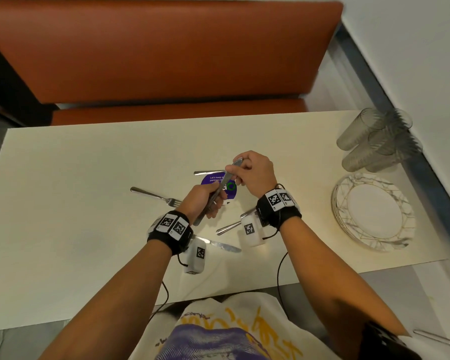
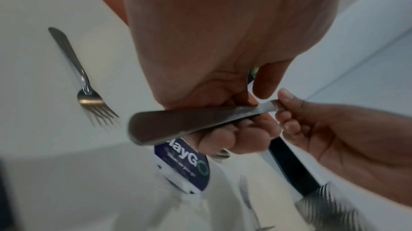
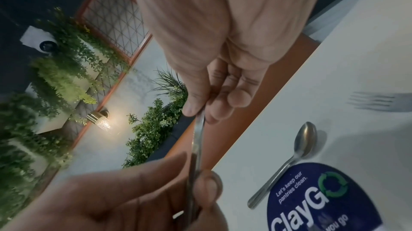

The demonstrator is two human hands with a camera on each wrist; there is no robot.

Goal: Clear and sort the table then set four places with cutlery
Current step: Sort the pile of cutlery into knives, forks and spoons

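Both hands hold one table knife (image 1: 220, 189) in the air over the middle of the cream table (image 1: 89, 178). My left hand (image 1: 211, 201) grips its handle in a fist, and the handle end (image 2: 169, 125) sticks out of that fist. My right hand (image 1: 235, 167) pinches the far end of the blade (image 3: 198, 129) between thumb and fingers. On the table lie a fork (image 1: 153, 196) at the left, a spoon (image 3: 296, 150) behind the hands, a knife (image 1: 225, 246) near the front edge, and a piece of cutlery (image 1: 227, 227) partly hidden under my right wrist.
A round purple sticker (image 1: 215, 181) sits on the table under the hands. A stack of patterned plates (image 1: 374, 211) and several upturned glasses (image 1: 374, 141) stand at the table's right end. An orange bench (image 1: 153, 48) runs along the far side.
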